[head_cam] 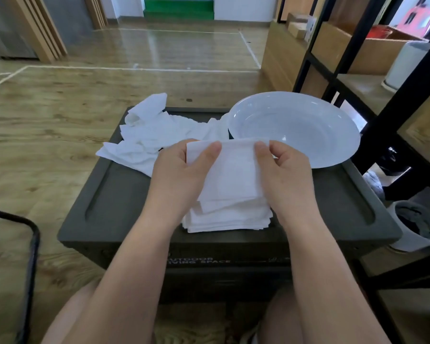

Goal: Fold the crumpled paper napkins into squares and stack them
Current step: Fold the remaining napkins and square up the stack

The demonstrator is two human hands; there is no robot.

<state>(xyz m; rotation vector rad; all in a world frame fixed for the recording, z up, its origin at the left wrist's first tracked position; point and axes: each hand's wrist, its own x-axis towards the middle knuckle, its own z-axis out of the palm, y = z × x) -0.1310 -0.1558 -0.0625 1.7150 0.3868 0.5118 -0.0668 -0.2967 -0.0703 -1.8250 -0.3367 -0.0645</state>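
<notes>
I hold a folded white paper napkin (233, 170) by its top corners, above a stack of folded napkins (227, 218) on the near middle of a dark grey box lid (114, 194). My left hand (181, 175) pinches the napkin's left corner, my right hand (283, 170) the right corner. A heap of crumpled white napkins (154, 135) lies at the lid's far left, one part hanging over the left edge. The hands hide part of the stack.
A large white plate (296, 125) sits on the lid's far right. A black metal shelf (372, 115) stands close on the right, with a white bin (417, 224) beside the box. A black chair frame (32, 244) is at the left. Wooden floor lies beyond.
</notes>
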